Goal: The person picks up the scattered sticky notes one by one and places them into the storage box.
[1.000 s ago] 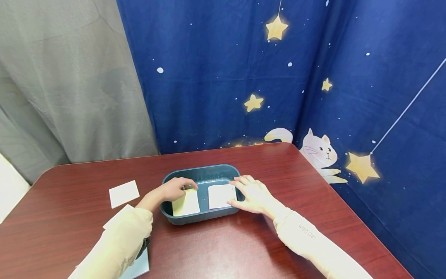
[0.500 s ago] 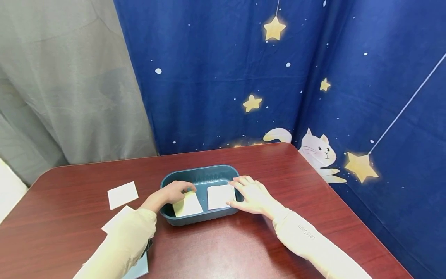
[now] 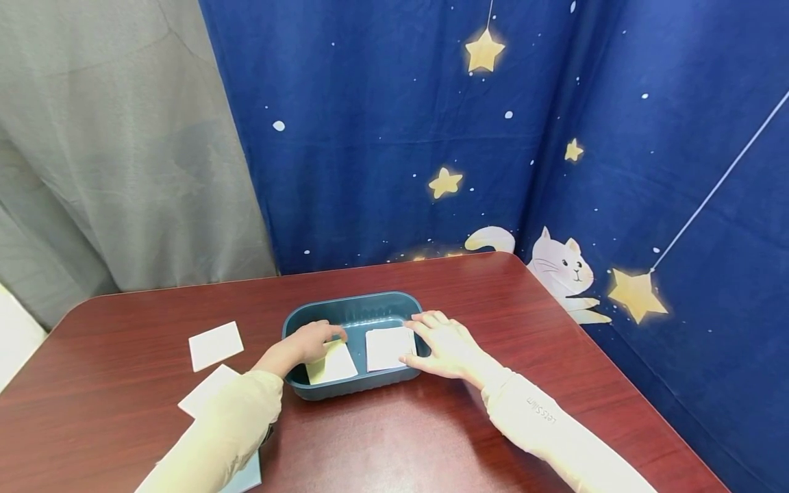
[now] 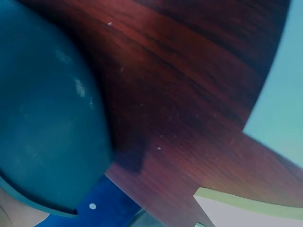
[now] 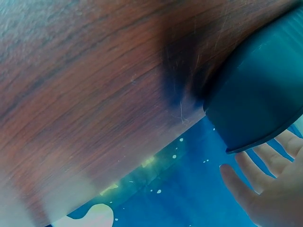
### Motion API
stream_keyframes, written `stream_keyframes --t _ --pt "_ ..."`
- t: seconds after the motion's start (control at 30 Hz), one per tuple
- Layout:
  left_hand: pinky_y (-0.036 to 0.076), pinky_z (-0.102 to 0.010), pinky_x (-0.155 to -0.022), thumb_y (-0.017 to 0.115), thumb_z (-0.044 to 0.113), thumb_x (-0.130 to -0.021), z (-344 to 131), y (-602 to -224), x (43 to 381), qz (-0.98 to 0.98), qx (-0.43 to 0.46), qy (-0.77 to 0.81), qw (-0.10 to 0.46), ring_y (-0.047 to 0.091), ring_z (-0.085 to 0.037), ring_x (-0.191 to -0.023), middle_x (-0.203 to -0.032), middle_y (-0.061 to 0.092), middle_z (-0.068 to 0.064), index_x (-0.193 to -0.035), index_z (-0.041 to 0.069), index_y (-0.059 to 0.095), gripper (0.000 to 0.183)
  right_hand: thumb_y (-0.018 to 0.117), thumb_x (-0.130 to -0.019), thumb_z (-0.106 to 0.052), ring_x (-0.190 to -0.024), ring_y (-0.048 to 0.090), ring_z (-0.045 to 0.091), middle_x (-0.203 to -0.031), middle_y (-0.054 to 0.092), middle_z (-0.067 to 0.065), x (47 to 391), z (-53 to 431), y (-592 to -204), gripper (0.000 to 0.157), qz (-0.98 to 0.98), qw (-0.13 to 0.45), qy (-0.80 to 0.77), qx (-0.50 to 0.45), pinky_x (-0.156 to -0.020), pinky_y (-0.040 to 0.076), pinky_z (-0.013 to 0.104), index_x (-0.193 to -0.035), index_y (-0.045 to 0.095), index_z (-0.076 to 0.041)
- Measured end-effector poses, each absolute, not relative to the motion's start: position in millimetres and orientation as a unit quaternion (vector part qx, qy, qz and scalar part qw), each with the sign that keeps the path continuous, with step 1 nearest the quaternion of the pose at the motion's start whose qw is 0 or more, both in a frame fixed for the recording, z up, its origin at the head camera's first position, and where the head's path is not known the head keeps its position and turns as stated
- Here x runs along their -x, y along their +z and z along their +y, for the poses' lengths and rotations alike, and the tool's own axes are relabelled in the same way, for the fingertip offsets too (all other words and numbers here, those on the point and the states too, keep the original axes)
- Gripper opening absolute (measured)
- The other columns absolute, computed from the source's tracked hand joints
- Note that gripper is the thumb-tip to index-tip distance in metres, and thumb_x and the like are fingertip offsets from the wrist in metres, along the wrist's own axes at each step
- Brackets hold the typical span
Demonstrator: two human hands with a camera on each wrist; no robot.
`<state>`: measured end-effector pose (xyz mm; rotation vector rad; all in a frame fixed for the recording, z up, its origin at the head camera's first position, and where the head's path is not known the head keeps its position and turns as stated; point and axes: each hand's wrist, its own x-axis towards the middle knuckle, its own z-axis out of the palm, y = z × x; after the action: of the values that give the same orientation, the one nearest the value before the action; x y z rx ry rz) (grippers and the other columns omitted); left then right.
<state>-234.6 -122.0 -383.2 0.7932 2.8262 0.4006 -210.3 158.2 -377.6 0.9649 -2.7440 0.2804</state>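
At far left, a grey curtain (image 3: 135, 150) hangs behind a reddish-brown tabletop (image 3: 382, 438); on the wood below it lies a white card (image 3: 216, 346), flat and set at a slant; nearer the person, a second card (image 3: 206, 389) shows a corner beside the cream left sleeve (image 3: 218, 438); a light-blue flat piece (image 3: 246, 476) lies partly under that same forearm, one corner of it also showing in the left wrist view. The left hand (image 3: 310, 340) reaches over the left end of a dark teal tray (image 3: 364, 385), its fingers bent downward at a pale-yellow pad (image 3: 335, 363) that lies inside; whether they pinch the pad or merely touch it, one cannot tell. To the right in the same tray sits a white stack (image 3: 391, 348), a bare strip of tray floor between the two. The right hand (image 3: 446, 347) spreads its fingers apart at the tray's right end, thumb reaching over the rim at the near side of the white stack; the cream right sleeve (image 3: 548, 431) trails toward the lower right; beyond, a blue curtain (image 3: 370, 103) carries printed yellow stars and, at right, a white cat (image 3: 562, 267).
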Motion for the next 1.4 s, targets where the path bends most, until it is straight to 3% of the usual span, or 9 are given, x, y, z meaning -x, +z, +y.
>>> stream_keyframes --t 0.5,0.97,1.4 --pt "0.045 -0.043 -0.08 0.057 0.006 -0.084 -121 -379 223 0.947 -0.289 0.138 0.028 0.055 -0.027 -0.089 -0.096 0.058 -0.012 -0.106 0.005 0.066 0.024 0.057 -0.078 -0.058 -0.119 0.041 0.023 -0.128 0.05 0.004 210 159 -378 0.064 -0.933 0.11 0.096 -0.329 -0.086 0.041 0.045 -0.126 0.055 -0.016" --pt "0.046 -0.046 -0.078 0.061 0.018 -0.085 -122 -356 201 0.947 -0.278 0.155 -0.036 0.055 -0.029 -0.097 -0.104 0.058 -0.01 -0.111 0.007 0.064 0.028 0.058 -0.078 -0.057 -0.119 0.041 0.023 -0.127 0.05 0.003 209 159 -378 0.063 -0.933 0.111 0.098 -0.328 -0.086 0.042 0.046 -0.126 0.055 -0.017" --pt "0.045 -0.048 -0.078 0.065 0.025 -0.083 -139 -323 160 0.949 -0.254 0.147 -0.112 0.055 -0.027 -0.097 -0.105 0.059 -0.009 -0.113 0.007 0.063 0.035 0.058 -0.078 -0.057 -0.119 0.041 0.023 -0.127 0.05 0.004 210 159 -379 0.063 -0.933 0.111 0.099 -0.329 -0.086 0.041 0.047 -0.126 0.055 -0.016"
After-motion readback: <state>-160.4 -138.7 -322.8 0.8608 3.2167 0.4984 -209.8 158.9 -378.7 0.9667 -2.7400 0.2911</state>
